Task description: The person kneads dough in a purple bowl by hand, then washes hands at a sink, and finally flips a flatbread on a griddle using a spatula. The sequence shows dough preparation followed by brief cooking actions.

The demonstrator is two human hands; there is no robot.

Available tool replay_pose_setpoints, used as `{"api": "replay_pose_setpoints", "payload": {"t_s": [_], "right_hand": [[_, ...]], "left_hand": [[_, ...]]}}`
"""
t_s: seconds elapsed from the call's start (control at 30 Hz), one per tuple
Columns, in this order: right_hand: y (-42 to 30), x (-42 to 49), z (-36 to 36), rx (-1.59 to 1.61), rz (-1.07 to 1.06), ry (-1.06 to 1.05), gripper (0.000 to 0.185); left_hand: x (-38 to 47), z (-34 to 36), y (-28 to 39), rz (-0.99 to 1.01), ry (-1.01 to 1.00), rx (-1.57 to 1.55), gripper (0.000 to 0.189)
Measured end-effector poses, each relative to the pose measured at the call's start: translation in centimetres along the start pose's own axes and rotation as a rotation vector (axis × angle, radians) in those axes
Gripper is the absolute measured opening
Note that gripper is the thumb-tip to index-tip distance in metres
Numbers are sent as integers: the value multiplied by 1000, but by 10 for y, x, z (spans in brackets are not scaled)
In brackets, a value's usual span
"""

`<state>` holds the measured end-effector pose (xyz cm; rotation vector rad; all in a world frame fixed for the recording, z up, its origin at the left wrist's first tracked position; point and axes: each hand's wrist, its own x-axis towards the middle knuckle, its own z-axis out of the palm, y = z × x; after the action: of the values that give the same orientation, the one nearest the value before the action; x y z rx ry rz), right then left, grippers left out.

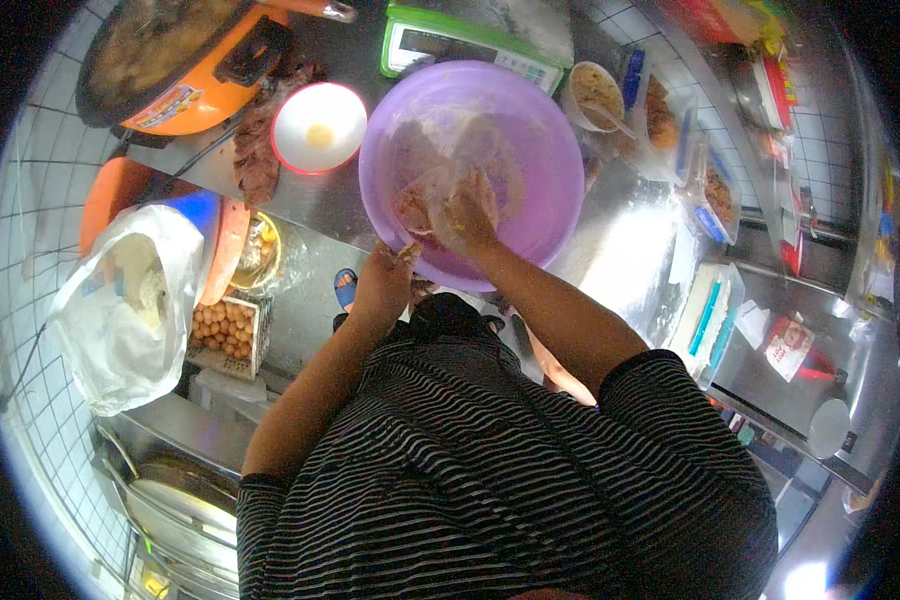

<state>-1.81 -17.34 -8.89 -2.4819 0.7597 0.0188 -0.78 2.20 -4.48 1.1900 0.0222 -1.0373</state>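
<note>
A large purple plastic basin [547, 210] stands before me near the counter's front edge, its inside dusted with pale powder. Raw-looking pinkish meat [414, 206] lies in its lower left part. Down inside the basin, my right hand [465, 214] touches the meat; its fingers are smeared and partly hidden, so whether they grip a piece cannot be told. My left hand [390, 277] holds the basin's near left rim, with residue on its thumb and fingers. Left of the basin sits a white bowl [307, 142] with a red rim and a yellowish patch at its bottom.
Behind the basin is a green scale [397, 45]; an orange electric pan [187, 97] stands far left beside a brown cloth [259, 142]. A cup with a spoon [596, 86] and food containers [660, 112] are right. Lower left are a flour bag [131, 300] and an egg crate [225, 326].
</note>
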Motion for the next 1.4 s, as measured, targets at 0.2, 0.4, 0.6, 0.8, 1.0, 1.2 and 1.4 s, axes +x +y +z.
{"api": "replay_pose_setpoints", "payload": {"t_s": [0.2, 0.4, 0.6, 0.8, 1.0, 1.2, 1.4], "right_hand": [[29, 51, 50, -165, -126, -7, 65], [26, 143, 9, -138, -35, -93, 53], [-15, 88, -75, -177, 216, -290, 46], [-37, 15, -12, -135, 18, -2, 47], [6, 80, 33, -121, -49, -106, 46], [-1, 152, 13, -8, 3, -182, 45], [-20, 66, -51, 373, 171, -186, 44]], "left_hand": [[-4, 3, 6, -79, 41, -20, 35], [-2, 25, 23, -160, 92, -279, 32], [3, 29, 14, -98, 107, -298, 33], [8, 24, 5, -69, 28, -170, 27], [0, 21, 11, -119, 95, -266, 27], [-3, 39, 25, -110, 117, -435, 32], [-2, 49, 26, -74, 124, -407, 36]]}}
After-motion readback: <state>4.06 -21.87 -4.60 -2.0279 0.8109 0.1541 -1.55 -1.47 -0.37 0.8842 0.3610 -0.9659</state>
